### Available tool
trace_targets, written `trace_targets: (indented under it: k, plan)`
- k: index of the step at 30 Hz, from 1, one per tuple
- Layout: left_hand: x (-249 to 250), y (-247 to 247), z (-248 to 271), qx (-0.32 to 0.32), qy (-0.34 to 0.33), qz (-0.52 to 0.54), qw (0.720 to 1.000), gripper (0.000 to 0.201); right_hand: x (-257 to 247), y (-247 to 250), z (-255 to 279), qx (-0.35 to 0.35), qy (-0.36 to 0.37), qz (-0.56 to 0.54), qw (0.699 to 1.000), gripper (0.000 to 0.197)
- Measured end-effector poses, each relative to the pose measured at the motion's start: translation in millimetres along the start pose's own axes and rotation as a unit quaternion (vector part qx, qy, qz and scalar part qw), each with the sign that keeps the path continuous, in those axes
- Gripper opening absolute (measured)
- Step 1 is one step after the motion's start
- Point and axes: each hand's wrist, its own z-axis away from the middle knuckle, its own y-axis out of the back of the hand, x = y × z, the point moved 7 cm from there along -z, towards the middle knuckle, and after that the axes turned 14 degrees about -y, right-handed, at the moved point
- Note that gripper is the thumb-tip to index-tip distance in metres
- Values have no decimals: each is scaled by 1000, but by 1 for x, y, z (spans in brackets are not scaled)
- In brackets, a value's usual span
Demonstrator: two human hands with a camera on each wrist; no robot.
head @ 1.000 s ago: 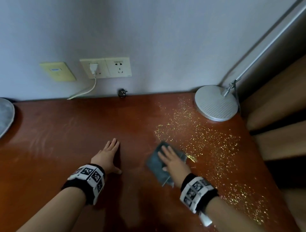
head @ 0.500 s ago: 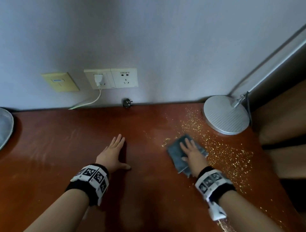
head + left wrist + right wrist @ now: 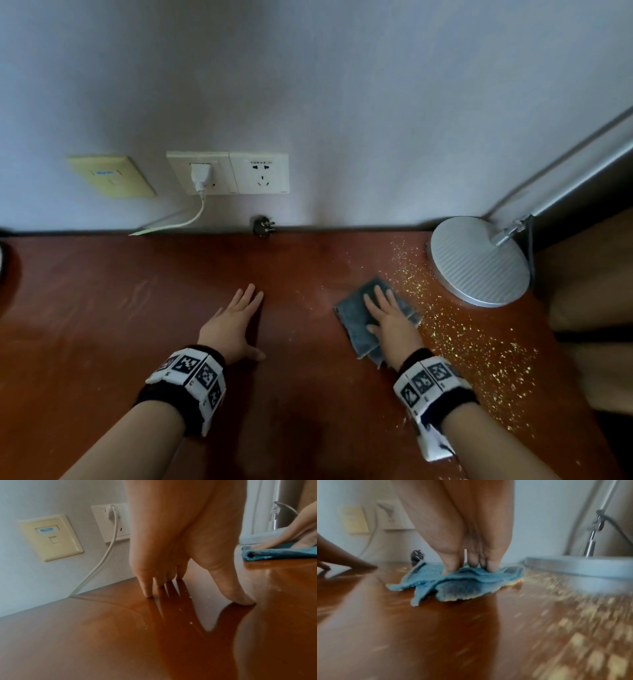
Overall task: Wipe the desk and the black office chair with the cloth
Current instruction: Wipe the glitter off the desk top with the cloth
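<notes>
A folded blue-grey cloth (image 3: 359, 318) (image 3: 453, 582) (image 3: 278, 553) lies on the red-brown desk (image 3: 102, 325) (image 3: 85, 635) (image 3: 402, 628), right of centre. My right hand (image 3: 387, 315) (image 3: 467, 563) presses flat on it with straight fingers. Gold glitter (image 3: 472, 342) (image 3: 573, 615) is strewn over the desk to the right of the cloth. My left hand (image 3: 236, 318) (image 3: 180, 588) rests open on the bare desk, fingertips and thumb touching the wood. The black office chair is not in view.
A round silver lamp base (image 3: 479, 260) (image 3: 582, 566) with a slanted arm stands at the back right corner. On the wall are sockets (image 3: 233, 173) with a white plug and cable (image 3: 191, 219), a yellow plate (image 3: 109, 176), and a black plug (image 3: 262, 224) at the desk's back edge.
My right hand has slid the cloth away from me and to the right, into the glitter toward the lamp base. The left hand stays planted on the desk.
</notes>
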Motion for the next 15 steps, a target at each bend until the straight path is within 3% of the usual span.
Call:
trace_targets:
  k: [2, 5, 7, 8, 10, 15]
  plan:
    - [1, 2, -3, 1, 0, -4, 1000, 121, 1, 4, -2, -18, -51, 9, 998, 63]
    - [0, 3, -6, 14, 9, 3, 1000, 129, -77, -17, 27, 53, 92, 60, 992, 60]
    - [-6, 4, -5, 28, 27, 4, 999, 132, -118, -43, 55, -2, 205, 49, 978, 60]
    - [-10, 5, -4, 34, 38, 1, 999, 133, -121, -44, 54, -46, 200, 43, 978, 61]
    - [-17, 5, 0, 31, 49, -3, 998, 137, -110, -29, 28, -52, 166, 31, 984, 61]
    - [-18, 11, 2, 25, 35, 5, 999, 136, -49, 11, -47, -65, -12, 48, 997, 65]
